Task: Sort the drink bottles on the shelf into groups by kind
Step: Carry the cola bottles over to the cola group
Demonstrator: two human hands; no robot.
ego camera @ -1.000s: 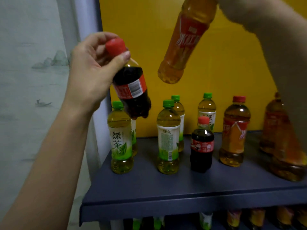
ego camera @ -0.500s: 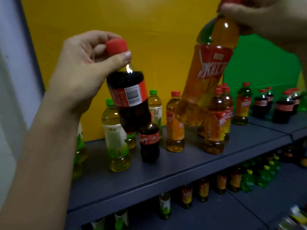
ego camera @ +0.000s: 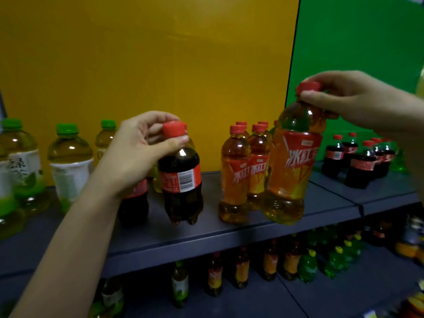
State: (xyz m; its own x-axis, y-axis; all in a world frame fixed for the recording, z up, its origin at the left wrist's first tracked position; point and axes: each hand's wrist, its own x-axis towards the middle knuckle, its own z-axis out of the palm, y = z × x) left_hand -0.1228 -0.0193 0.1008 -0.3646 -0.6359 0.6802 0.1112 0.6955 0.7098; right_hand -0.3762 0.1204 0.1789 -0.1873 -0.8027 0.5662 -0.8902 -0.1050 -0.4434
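Note:
My left hand [ego camera: 135, 154] grips the red cap and neck of a dark cola bottle [ego camera: 181, 180], whose base is at or just above the grey shelf [ego camera: 229, 232]. A second cola bottle [ego camera: 134, 203] stands behind my left wrist. My right hand [ego camera: 351, 99] pinches the red cap of an amber iced-tea bottle [ego camera: 291, 171], held slightly tilted over the shelf's front edge. Beside it stand several iced-tea bottles [ego camera: 236, 177]. Green-tea bottles [ego camera: 68, 166] with green caps stand at the left.
A group of cola bottles [ego camera: 360, 161] stands on the adjoining shelf section at the right, before a green back panel. The lower shelf [ego camera: 309, 297] carries several mixed bottles. A yellow back panel [ego camera: 149, 65] closes the shelf behind.
Both hands have come down with their bottles toward the shelf. The view has swung to the right, bringing the iced-tea group and the right-hand cola group closer to the middle.

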